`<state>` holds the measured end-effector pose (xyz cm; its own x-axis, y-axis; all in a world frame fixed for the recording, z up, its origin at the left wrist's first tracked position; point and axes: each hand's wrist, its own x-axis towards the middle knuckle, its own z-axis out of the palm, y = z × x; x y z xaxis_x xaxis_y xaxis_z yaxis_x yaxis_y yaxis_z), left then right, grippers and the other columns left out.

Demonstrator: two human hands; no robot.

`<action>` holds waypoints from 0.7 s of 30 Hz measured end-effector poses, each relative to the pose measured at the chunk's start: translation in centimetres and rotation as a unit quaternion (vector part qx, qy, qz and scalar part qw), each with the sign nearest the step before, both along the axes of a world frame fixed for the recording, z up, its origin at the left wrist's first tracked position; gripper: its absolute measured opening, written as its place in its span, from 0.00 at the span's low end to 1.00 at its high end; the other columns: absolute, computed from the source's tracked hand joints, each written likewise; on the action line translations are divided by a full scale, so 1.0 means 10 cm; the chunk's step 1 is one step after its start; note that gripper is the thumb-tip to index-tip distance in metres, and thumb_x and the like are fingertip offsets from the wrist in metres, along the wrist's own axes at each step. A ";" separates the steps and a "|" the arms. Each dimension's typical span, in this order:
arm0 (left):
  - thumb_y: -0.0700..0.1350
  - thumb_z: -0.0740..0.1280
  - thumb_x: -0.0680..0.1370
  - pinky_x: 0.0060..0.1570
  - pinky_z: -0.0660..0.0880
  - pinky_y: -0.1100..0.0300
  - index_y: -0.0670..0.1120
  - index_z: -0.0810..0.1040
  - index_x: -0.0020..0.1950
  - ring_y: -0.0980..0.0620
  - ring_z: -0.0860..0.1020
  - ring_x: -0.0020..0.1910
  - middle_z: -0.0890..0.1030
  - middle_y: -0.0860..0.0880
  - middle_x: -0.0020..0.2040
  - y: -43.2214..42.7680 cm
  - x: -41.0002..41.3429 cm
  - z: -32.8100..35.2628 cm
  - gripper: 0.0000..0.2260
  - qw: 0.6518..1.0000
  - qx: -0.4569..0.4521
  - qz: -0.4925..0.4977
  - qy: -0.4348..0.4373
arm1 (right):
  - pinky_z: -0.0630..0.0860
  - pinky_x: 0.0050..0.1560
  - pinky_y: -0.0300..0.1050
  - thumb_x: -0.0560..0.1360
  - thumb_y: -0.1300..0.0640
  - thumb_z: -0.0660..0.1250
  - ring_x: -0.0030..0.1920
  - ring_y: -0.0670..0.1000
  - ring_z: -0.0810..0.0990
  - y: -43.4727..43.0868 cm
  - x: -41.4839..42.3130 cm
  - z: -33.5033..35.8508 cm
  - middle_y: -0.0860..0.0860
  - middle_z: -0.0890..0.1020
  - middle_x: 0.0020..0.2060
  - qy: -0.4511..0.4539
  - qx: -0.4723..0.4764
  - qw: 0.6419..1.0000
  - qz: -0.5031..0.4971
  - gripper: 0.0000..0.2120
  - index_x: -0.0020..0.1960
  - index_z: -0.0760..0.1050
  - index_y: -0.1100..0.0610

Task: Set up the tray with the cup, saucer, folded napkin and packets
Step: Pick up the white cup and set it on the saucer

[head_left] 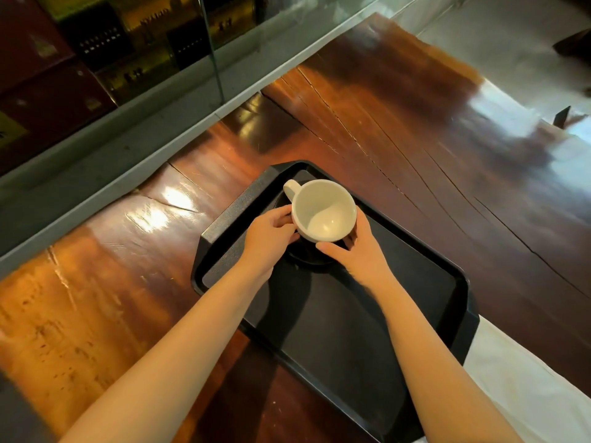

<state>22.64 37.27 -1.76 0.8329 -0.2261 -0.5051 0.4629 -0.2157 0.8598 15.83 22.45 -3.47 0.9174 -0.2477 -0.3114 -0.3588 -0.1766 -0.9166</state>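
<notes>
A black rectangular tray (224, 219) lies on the glossy wooden table, its near right corner past the table's edge. At the tray's far end an empty white cup (324, 210) stands on a black saucer (307, 260), handle pointing up-left. My left hand (267, 233) grips the cup's left side. My right hand (355, 247) holds its right side, thumb under the near rim. Most of the saucer is hidden by the cup and my hands. No napkin or packets are in view.
The dark wooden table (415, 129) has long cracks and bright glare. A grey ledge (160, 100) with glass panels runs along the left and back. White cloth (527, 394) lies at the lower right, below the tray's corner.
</notes>
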 end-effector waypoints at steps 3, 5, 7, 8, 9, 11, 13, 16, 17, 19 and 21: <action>0.37 0.64 0.77 0.38 0.77 0.71 0.50 0.76 0.64 0.59 0.79 0.49 0.80 0.59 0.46 0.00 0.01 -0.01 0.17 1.000 0.014 -0.002 -0.011 | 0.68 0.66 0.46 0.68 0.58 0.75 0.67 0.45 0.67 0.01 0.00 -0.01 0.45 0.67 0.68 -0.002 0.001 1.000 -0.008 0.41 0.73 0.56 0.47; 0.38 0.65 0.77 0.47 0.77 0.67 0.51 0.76 0.63 0.59 0.79 0.52 0.80 0.59 0.47 0.01 0.02 -0.03 0.17 1.000 0.022 -0.005 -0.021 | 0.68 0.65 0.44 0.68 0.58 0.75 0.67 0.44 0.67 0.01 -0.01 -0.02 0.43 0.68 0.67 -0.005 0.000 1.000 -0.011 0.41 0.73 0.56 0.47; 0.38 0.65 0.76 0.48 0.75 0.67 0.51 0.76 0.63 0.61 0.78 0.51 0.80 0.59 0.47 0.01 0.02 -0.05 0.17 0.999 0.025 -0.006 -0.029 | 0.69 0.65 0.43 0.68 0.58 0.75 0.67 0.44 0.68 0.01 -0.01 -0.03 0.43 0.68 0.67 -0.006 0.001 1.000 -0.016 0.41 0.73 0.56 0.47; 0.38 0.65 0.76 0.47 0.74 0.68 0.51 0.76 0.63 0.62 0.78 0.50 0.80 0.60 0.47 0.01 0.01 -0.05 0.17 0.999 0.025 -0.005 -0.031 | 0.69 0.65 0.43 0.67 0.58 0.75 0.67 0.44 0.68 0.01 -0.01 -0.03 0.44 0.68 0.67 -0.007 0.002 1.000 -0.018 0.41 0.73 0.56 0.47; 0.37 0.65 0.76 0.46 0.73 0.69 0.51 0.76 0.63 0.63 0.77 0.49 0.80 0.61 0.46 0.01 0.01 -0.05 0.17 0.999 0.028 -0.005 -0.036 | 0.69 0.64 0.42 0.67 0.58 0.75 0.66 0.43 0.68 0.01 -0.01 -0.03 0.44 0.68 0.67 -0.007 0.003 1.000 -0.021 0.41 0.73 0.56 0.47; 0.37 0.65 0.76 0.48 0.72 0.69 0.52 0.76 0.63 0.65 0.76 0.47 0.79 0.61 0.45 -0.01 0.01 -0.03 0.17 0.998 0.036 -0.011 -0.045 | 0.69 0.61 0.37 0.67 0.59 0.75 0.63 0.41 0.69 0.00 0.00 -0.02 0.42 0.68 0.65 -0.010 0.004 1.000 -0.025 0.40 0.73 0.57 0.48; 0.37 0.64 0.76 0.51 0.72 0.67 0.52 0.76 0.63 0.64 0.76 0.48 0.80 0.59 0.47 -0.02 0.03 -0.02 0.18 0.998 0.033 -0.017 -0.047 | 0.68 0.58 0.33 0.67 0.59 0.75 0.60 0.38 0.70 -0.01 0.02 -0.01 0.40 0.68 0.63 -0.012 0.006 1.000 -0.027 0.40 0.72 0.57 0.47; 0.36 0.64 0.76 0.51 0.72 0.67 0.51 0.76 0.64 0.61 0.77 0.51 0.81 0.55 0.51 -0.04 0.05 -0.01 0.18 0.998 0.027 -0.027 -0.052 | 0.69 0.61 0.38 0.67 0.59 0.75 0.63 0.41 0.69 -0.03 0.04 -0.01 0.40 0.68 0.63 -0.011 0.007 1.000 -0.026 0.40 0.72 0.57 0.46; 0.36 0.64 0.76 0.49 0.71 0.68 0.51 0.76 0.64 0.61 0.77 0.51 0.81 0.55 0.51 -0.04 0.05 -0.01 0.18 0.998 0.026 -0.028 -0.054 | 0.68 0.61 0.39 0.67 0.59 0.75 0.63 0.42 0.68 -0.04 0.04 -0.01 0.40 0.68 0.63 -0.011 0.007 1.000 -0.025 0.40 0.72 0.57 0.46; 0.36 0.64 0.76 0.46 0.71 0.71 0.51 0.76 0.63 0.62 0.77 0.49 0.80 0.56 0.49 -0.04 0.06 -0.03 0.18 0.998 0.028 -0.027 -0.057 | 0.68 0.61 0.39 0.67 0.59 0.75 0.64 0.42 0.68 -0.04 0.05 -0.01 0.41 0.67 0.63 -0.012 0.005 1.000 -0.023 0.40 0.72 0.57 0.47; 0.36 0.65 0.76 0.45 0.72 0.70 0.51 0.77 0.63 0.62 0.77 0.49 0.80 0.57 0.48 -0.05 0.07 -0.05 0.17 0.998 0.029 -0.021 -0.054 | 0.68 0.61 0.39 0.68 0.59 0.75 0.64 0.42 0.67 -0.04 0.05 0.00 0.41 0.67 0.63 -0.014 0.004 1.000 -0.021 0.40 0.71 0.57 0.46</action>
<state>23.36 36.75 -2.29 0.8732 -0.2357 -0.4265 0.3578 -0.2841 0.8896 16.32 22.03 -3.49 0.9146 -0.2844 -0.2875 -0.3395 -0.1539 -0.9279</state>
